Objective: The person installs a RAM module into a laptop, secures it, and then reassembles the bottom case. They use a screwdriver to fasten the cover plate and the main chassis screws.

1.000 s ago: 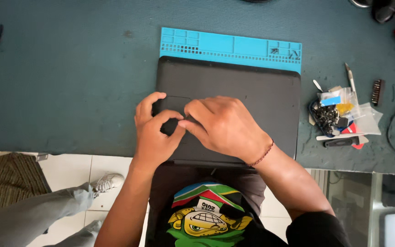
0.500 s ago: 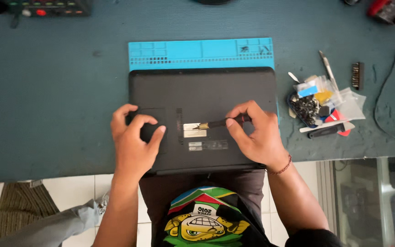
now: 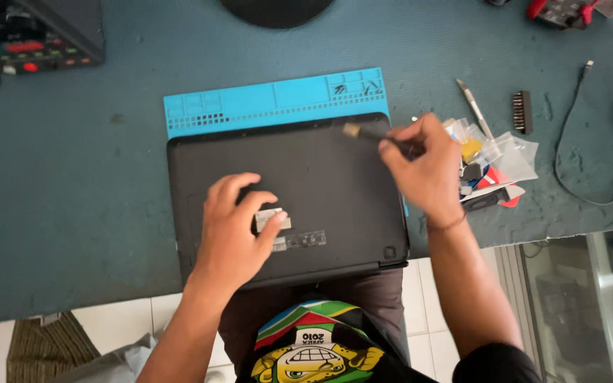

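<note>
Laptop base point(image 3: 321, 170): matt black plastic, smooth, with a pale paper label point(image 3: 272, 218). Mat point(image 3: 271, 99) beneath it: bright blue, rubbery, moulded. Counter point(image 3: 72, 177): dull teal, rough-textured. Bags point(image 3: 505, 152) near its right edge: clear glossy plastic.

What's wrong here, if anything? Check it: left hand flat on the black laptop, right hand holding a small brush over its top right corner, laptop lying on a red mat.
The mat colour is wrong. The head view shows the laptop on a blue mat, not red. The left hand lies on the laptop; the right hand holds the brush over the top right corner.
</note>
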